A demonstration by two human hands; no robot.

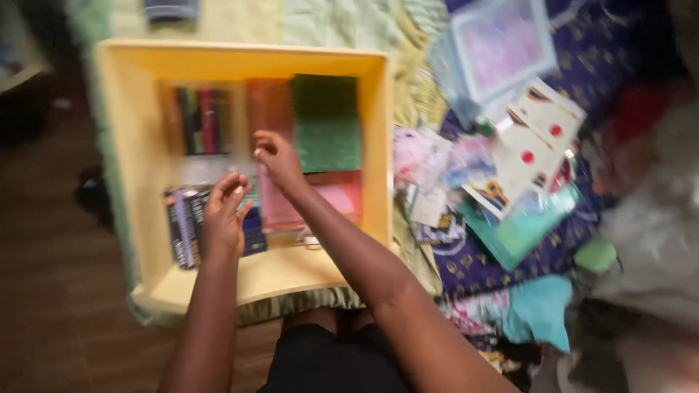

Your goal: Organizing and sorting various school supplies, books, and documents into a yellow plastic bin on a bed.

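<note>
Both hands were over the yellow tray (364, 131) on the bed. My left hand (224, 218) hovered above the row of dark slim packs (182, 227) at the tray's near-left corner — fingers loosely curled and spread, holding nothing that I could make out. My right hand (279, 161) reached in toward the tray's middle, fingers bent, tips at the edge of the orange sheet (268, 105); whether it pinched anything I couldn't tell, frame was blurred.

Tray contents: green glitter sheet (327, 122) at the far-right corner, just beside the orange one; pink sheets (338, 195) below it toward the near-right corner, partly hidden by my right forearm; a second row of dark and red packs (202, 120) at the far-left corner.

Off the tray's right edge — a loose heap of paper packs and cards (528, 156), a teal pad (520, 231), a framed pale-blue box (499, 47) at the far side, all on a dark blue printed cloth (473, 266). Nothing blocked either hand.
</note>
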